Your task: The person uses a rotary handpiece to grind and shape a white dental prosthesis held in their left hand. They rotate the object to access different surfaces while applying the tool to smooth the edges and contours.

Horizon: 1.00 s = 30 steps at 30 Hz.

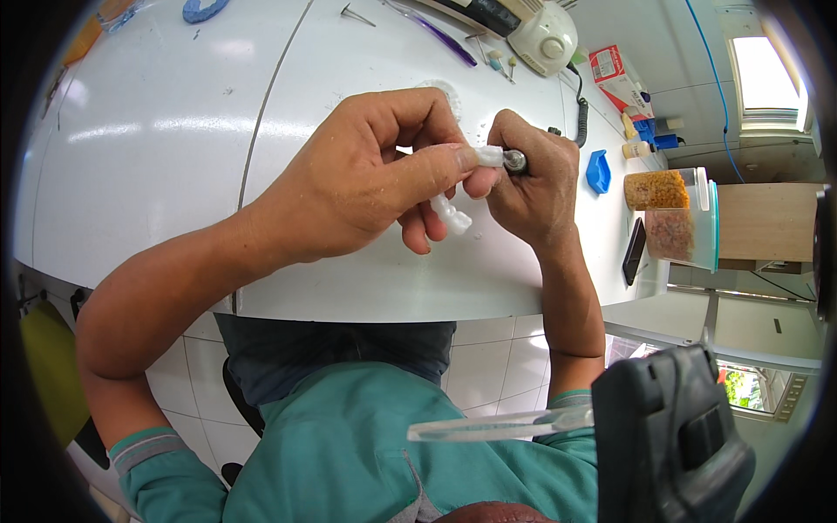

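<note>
My left hand pinches a whitish, translucent, arch-shaped dental splint between thumb and fingers. One end of the splint sticks out past the thumb tip; the other hangs below the fingers, and its middle is hidden by them. My right hand is wrapped round a rotary handpiece, of which only the rounded metal nose shows. That nose meets the splint's near end, or is very close to it; the bur cannot be made out. Both hands are held together above the white table.
White crumbs lie beyond my hands. Farther back are a purple pen-like tool, small mounted burs and a cream-coloured machine with a coiled cord. To the right sit a blue tray, a phone and tubs of granules.
</note>
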Each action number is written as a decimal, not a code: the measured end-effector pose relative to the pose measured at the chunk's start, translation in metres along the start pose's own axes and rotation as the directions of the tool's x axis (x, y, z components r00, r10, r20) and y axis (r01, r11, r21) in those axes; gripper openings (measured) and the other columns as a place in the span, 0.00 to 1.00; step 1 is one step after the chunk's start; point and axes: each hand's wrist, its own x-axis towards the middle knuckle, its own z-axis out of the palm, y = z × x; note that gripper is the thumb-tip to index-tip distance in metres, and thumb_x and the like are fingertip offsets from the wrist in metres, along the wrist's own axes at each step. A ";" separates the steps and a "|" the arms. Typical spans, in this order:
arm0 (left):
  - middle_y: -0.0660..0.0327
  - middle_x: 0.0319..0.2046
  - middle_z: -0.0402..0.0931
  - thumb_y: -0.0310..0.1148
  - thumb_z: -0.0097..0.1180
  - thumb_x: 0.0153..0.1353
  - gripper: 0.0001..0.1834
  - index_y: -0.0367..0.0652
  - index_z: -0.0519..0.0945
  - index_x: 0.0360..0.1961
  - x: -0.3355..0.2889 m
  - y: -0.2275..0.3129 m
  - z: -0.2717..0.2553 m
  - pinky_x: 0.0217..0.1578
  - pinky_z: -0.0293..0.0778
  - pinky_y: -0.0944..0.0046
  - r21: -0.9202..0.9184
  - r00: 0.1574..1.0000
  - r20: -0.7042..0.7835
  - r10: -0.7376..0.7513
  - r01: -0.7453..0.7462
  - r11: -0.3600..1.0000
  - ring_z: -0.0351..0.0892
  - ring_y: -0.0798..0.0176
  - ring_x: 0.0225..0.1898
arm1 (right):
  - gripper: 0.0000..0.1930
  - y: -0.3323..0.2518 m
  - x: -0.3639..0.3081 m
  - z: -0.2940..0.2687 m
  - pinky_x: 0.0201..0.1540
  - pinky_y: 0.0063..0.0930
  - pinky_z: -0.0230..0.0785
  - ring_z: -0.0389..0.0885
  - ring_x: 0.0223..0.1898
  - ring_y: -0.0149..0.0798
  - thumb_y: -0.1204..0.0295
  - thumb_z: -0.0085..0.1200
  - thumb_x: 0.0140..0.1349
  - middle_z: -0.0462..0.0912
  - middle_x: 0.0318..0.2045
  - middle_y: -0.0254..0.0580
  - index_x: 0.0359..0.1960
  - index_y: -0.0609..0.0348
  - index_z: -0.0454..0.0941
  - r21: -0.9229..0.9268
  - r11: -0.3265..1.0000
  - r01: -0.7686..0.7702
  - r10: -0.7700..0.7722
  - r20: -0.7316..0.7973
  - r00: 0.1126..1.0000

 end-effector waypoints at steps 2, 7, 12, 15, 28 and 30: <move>0.63 0.27 0.78 0.40 0.55 0.75 0.14 0.39 0.77 0.39 0.000 -0.001 0.000 0.18 0.80 0.77 -0.008 1.000 0.001 0.003 -0.003 1.000 0.84 0.73 0.22 | 0.31 0.000 0.000 -0.001 0.18 0.25 0.59 0.69 0.15 0.29 0.41 0.71 0.54 0.68 0.11 0.31 0.19 0.52 0.69 -0.011 1.000 0.005 -0.005 0.009 1.000; 0.63 0.27 0.78 0.40 0.55 0.75 0.14 0.39 0.77 0.39 0.000 0.000 -0.001 0.17 0.78 0.78 -0.004 1.000 0.000 0.000 0.000 1.000 0.84 0.73 0.22 | 0.29 -0.002 0.000 -0.001 0.19 0.26 0.59 0.69 0.15 0.30 0.45 0.73 0.54 0.68 0.11 0.31 0.19 0.53 0.69 -0.008 1.000 0.001 -0.001 0.015 1.000; 0.64 0.26 0.78 0.40 0.55 0.75 0.14 0.39 0.77 0.39 0.000 -0.001 -0.001 0.17 0.78 0.78 -0.011 1.000 0.005 0.001 -0.001 1.000 0.84 0.74 0.21 | 0.28 -0.001 0.000 0.000 0.19 0.27 0.58 0.69 0.16 0.30 0.48 0.73 0.55 0.69 0.12 0.32 0.19 0.53 0.70 0.008 1.000 -0.001 0.001 0.009 1.000; 0.64 0.26 0.77 0.40 0.55 0.75 0.14 0.39 0.77 0.39 0.000 -0.002 -0.001 0.16 0.77 0.78 -0.012 1.000 0.003 0.012 -0.012 1.000 0.84 0.74 0.21 | 0.27 -0.001 0.000 0.000 0.19 0.27 0.58 0.68 0.16 0.30 0.48 0.73 0.55 0.69 0.12 0.32 0.19 0.53 0.70 0.013 1.000 -0.012 0.011 0.025 1.000; 0.59 0.34 0.83 0.34 0.56 0.73 0.10 0.37 0.77 0.37 -0.003 0.013 -0.001 0.20 0.76 0.75 -0.051 0.998 0.014 -0.067 0.068 0.996 0.80 0.74 0.23 | 0.26 0.000 -0.002 0.001 0.19 0.27 0.59 0.68 0.16 0.31 0.50 0.74 0.56 0.69 0.12 0.32 0.20 0.53 0.71 0.012 1.000 -0.020 0.020 0.016 1.000; 0.59 0.34 0.83 0.34 0.56 0.73 0.10 0.37 0.77 0.37 -0.003 0.013 -0.001 0.20 0.75 0.75 -0.049 0.997 0.009 -0.070 0.071 0.996 0.80 0.74 0.23 | 0.26 -0.003 0.000 0.000 0.19 0.27 0.59 0.68 0.15 0.31 0.51 0.74 0.55 0.69 0.12 0.32 0.20 0.54 0.71 0.007 1.000 -0.021 0.021 0.022 1.000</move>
